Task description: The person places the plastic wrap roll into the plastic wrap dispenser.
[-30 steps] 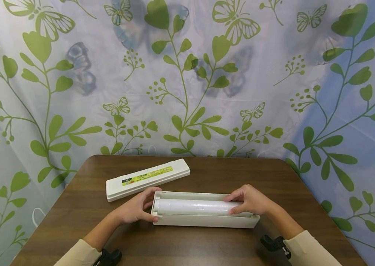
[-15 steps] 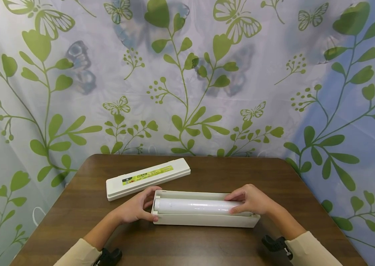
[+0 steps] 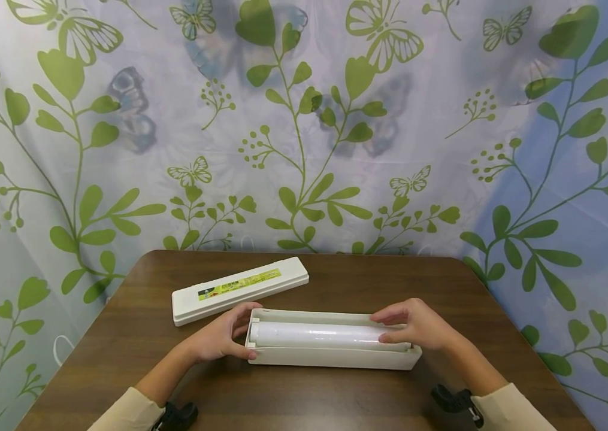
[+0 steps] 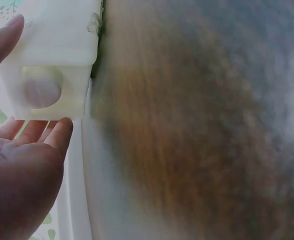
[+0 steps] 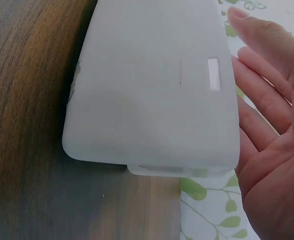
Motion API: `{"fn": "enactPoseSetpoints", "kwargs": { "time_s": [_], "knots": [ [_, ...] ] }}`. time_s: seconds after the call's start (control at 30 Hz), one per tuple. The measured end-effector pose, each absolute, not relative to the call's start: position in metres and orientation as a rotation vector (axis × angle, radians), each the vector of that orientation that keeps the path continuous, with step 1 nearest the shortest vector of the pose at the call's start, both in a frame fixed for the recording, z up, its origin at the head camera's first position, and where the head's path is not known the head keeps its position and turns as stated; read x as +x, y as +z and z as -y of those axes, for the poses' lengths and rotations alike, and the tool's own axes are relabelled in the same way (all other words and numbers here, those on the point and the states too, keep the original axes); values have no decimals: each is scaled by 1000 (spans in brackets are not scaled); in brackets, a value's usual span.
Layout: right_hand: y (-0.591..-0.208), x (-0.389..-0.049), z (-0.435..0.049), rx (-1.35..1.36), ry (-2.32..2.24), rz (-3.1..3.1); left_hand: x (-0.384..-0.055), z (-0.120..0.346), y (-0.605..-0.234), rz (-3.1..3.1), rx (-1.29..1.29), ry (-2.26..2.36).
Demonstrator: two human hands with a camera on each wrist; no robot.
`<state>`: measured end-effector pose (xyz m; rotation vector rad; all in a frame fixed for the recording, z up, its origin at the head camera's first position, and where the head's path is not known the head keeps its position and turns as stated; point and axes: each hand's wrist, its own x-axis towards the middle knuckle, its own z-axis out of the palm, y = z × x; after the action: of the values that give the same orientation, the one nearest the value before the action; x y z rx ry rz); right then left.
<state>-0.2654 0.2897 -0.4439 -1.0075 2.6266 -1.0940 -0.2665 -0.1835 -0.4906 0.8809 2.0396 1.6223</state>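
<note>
A long white plastic box lies lidless on the table, with a smooth white roll of wrap along its inside. My left hand holds the box's left end, thumb at the front corner and fingers at the back corner. In the left wrist view, a round end of the roll shows through the opening in the box's end wall. My right hand hovers over the right end of the box, fingers extended, thumb just above the roll. The right wrist view shows that thumb raised beside the box.
A white lid with a yellow-green label lies slantwise behind the box, on the left. The brown wooden table has rounded back corners. Behind it hangs a curtain printed with green leaves and butterflies.
My right hand has shifted slightly right along the roll, its thumb and fingers coming away. The left hand, box and lid have stayed in place.
</note>
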Motion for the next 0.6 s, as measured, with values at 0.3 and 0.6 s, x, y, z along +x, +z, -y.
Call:
{"fn": "enactPoseSetpoints", "kwargs": {
  "time_s": [0.3,0.6],
  "knots": [
    [-446,-259,-304,-1029,-1349,-2631,-266,183,-488,-2042,869,1606],
    [-454,-253,-320,-971,-1632,-2561,-266,184,-489,-2056,875,1601]
  ]
}}
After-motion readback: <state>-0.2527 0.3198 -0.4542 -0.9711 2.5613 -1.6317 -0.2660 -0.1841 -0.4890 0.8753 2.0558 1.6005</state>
